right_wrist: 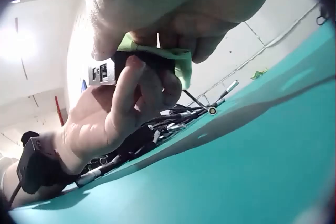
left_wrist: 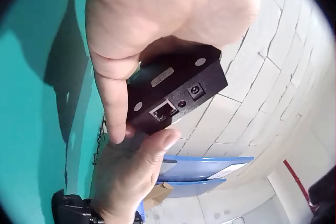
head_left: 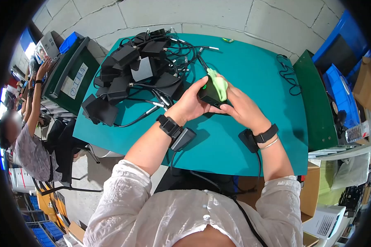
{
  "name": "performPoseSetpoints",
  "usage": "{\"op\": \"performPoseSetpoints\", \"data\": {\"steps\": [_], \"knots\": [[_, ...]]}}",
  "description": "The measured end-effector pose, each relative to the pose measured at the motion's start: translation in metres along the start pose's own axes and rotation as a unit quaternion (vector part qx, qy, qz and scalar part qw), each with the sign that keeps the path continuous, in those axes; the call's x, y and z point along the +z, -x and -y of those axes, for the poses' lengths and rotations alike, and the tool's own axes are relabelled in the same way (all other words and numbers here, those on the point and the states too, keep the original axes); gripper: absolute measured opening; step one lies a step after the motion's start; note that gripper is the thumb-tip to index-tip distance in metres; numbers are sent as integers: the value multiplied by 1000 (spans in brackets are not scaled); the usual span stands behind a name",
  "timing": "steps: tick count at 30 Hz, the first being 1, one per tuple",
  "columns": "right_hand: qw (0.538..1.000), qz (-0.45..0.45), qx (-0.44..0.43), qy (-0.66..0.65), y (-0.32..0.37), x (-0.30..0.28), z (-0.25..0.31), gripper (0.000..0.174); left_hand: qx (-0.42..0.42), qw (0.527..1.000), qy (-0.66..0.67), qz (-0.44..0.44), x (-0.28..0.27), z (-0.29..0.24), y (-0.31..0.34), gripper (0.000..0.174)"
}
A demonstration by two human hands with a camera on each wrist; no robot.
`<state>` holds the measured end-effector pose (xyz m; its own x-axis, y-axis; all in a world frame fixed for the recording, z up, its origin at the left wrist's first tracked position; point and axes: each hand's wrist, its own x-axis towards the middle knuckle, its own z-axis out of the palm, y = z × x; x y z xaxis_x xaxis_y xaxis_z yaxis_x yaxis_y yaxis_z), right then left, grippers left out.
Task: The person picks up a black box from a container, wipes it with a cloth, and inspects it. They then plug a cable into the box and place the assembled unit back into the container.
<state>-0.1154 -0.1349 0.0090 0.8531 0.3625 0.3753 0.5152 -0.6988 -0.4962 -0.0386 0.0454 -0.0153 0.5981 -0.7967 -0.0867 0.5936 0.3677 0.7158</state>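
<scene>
1. Box (head_left: 208,94), black, sits between both my hands, raised above the green table (head_left: 235,154).
2. Left hand (head_left: 190,102): fingers curled round the box, clamped on it.
3. Right hand (head_left: 245,110): fingers bent over a pale green cloth (head_left: 219,85), gripping it against the box; thumb near the box's lower edge.
4. Left wrist view: I read a square port (left_wrist: 164,110) and a round socket (left_wrist: 196,90) on one narrow face.
5. Heap of black boxes (head_left: 120,87) lies on the table, left of the hands, tangled with cables (head_left: 137,119).
6. Thin black cord (head_left: 291,78) lies near the table's right edge.
</scene>
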Motion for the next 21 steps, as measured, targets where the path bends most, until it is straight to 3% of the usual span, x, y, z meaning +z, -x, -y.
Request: {"op": "performPoseSetpoints", "data": {"steps": [4,9,11,12,14,16,17,19,21], "knots": [[998,-5,-21,65,-2,-3,-1,56,35,994,92,53,-4,-4,0,57],[993,-13,-110,35,-7,10,20,60,15,1000,-11,-21,-3,4,3,53],[994,-19,-107,25,-6,9,18,57,0,998,3,-60,5,8,3,47],[995,-14,-93,-40,-6,8,11,51,0,998,4,-59,6,8,3,47],[991,-8,-79,-104,-4,3,2,47,-13,998,51,44,5,7,2,54],[995,-46,16,-85,-1,-1,-2,38,-25,986,139,88,-2,3,-1,57],[995,-46,16,-85,1,-4,-7,38,-28,980,170,104,-8,2,-3,58],[981,-78,178,-19,7,-10,-25,36,-24,964,239,114,-8,-5,-1,64],[956,-79,277,52,17,-14,-56,38,-10,949,297,109,-4,-15,4,64]]}}
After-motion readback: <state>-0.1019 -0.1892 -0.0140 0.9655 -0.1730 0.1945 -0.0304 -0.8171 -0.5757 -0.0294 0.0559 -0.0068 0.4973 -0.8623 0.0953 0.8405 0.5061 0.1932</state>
